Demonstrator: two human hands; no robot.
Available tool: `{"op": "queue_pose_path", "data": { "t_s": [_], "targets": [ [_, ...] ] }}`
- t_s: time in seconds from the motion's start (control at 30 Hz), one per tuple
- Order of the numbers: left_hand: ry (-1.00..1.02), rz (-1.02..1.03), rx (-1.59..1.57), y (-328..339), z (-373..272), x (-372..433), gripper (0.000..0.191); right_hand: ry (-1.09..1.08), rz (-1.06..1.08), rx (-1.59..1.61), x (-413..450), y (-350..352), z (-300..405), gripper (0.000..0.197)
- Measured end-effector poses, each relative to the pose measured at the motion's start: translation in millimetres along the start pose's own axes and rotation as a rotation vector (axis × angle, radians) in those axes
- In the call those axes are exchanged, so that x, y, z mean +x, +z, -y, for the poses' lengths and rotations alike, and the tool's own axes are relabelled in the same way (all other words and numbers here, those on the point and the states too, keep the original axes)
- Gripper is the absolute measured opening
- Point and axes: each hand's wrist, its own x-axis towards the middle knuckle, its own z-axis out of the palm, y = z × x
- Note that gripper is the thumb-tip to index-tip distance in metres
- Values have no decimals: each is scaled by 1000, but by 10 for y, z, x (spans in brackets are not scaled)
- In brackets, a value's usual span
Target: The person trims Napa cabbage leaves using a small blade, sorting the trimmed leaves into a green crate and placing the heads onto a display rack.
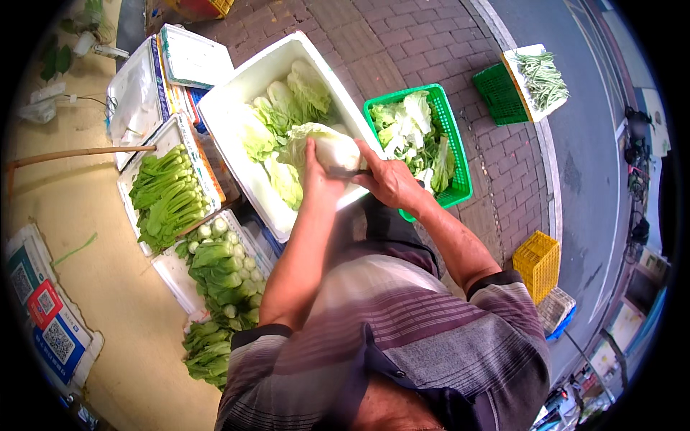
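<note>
A napa cabbage [338, 152] lies across my left hand [324, 178], its pale cut base turned to the right and its leafy end to the left. My right hand [392, 182] grips a knife [347, 173], whose dark blade lies against the underside of the cabbage base. Part of the blade and most of the handle are hidden by my fingers. Both hands are over the near edge of a large white foam box [229, 156]. Several more napa cabbages [285, 99] lie inside it. Right of the box, a green plastic basket [462, 180] holds loose cabbage leaves [412, 126].
Leafy greens [167, 196] fill a foam tray on the left, with bok choy [232, 269] nearer me. A bamboo stick [81, 156] juts out there. Green beans [542, 78] top a green crate [498, 97] by the kerb. A yellow crate [536, 264] stands at right.
</note>
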Motion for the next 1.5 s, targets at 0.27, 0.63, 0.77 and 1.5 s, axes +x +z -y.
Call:
{"op": "queue_pose_path", "data": {
  "t_s": [0.27,0.63,0.77,1.5],
  "targets": [
    [64,-84,41,60,73,-11,54,33,3,10,-36,-45,-89,66],
    [115,-31,30,62,133,85,55,183,-9,117,-3,-104,-13,60],
    [87,-35,-9,54,174,95,55,50,-120,193,-26,-20,-177,55],
    [27,57,172,533,662,310,55,275,-345,563,-342,-190,-529,40]
  ]
}}
